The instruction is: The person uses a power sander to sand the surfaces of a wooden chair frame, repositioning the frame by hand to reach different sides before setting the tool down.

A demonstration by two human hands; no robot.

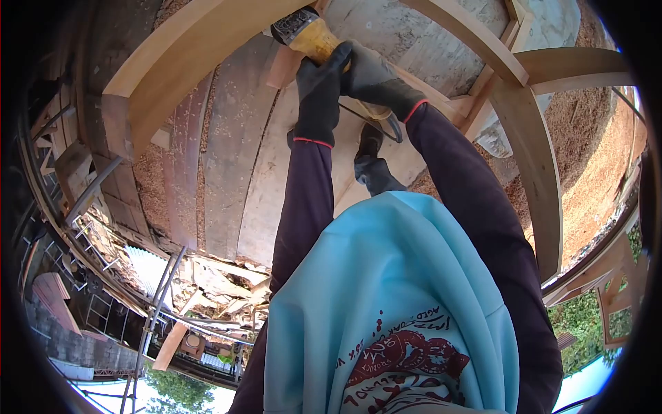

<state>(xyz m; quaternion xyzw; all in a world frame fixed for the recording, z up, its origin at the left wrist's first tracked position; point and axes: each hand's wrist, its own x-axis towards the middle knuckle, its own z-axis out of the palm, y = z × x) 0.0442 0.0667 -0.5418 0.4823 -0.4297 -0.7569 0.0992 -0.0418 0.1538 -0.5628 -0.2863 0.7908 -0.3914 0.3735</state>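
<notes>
A: Hands, quick. What am I looking at?

B: Both mine, both in dark gloves. My left hand (318,93) is wrapped tight around the yellow power tool (314,38), fingers curled over its body. My right hand (376,77) is closed on the same tool just beside the left one, from the other side. So neither hand is spread, both clamp that one tool.

A: Where's the tool?

B: Top centre of the view, held out ahead of me, its dark head (293,24) against the curved wooden frame (179,48). A thin black cord (376,127) loops below my right wrist. Can't tell what kind of head it is, too small.

A: Frame details?

B: Pale wood, arched pieces joined at corners. One arc runs top left, another curved rail (534,159) sweeps down the right side. They meet near a joint (507,72) at upper right.

A: Under it?

B: Grey worn planks (231,159) side by side, sawdust (155,179) between them and the frame. More sawdust on the ground (589,152) at right.

A: Anything else?

B: My dark shoe (372,169) stands on a pale board under my hands. Light blue shirt (393,297) with red print fills the bottom. Scrap timber pile (221,290) lower left, green foliage (579,317) far right.
</notes>
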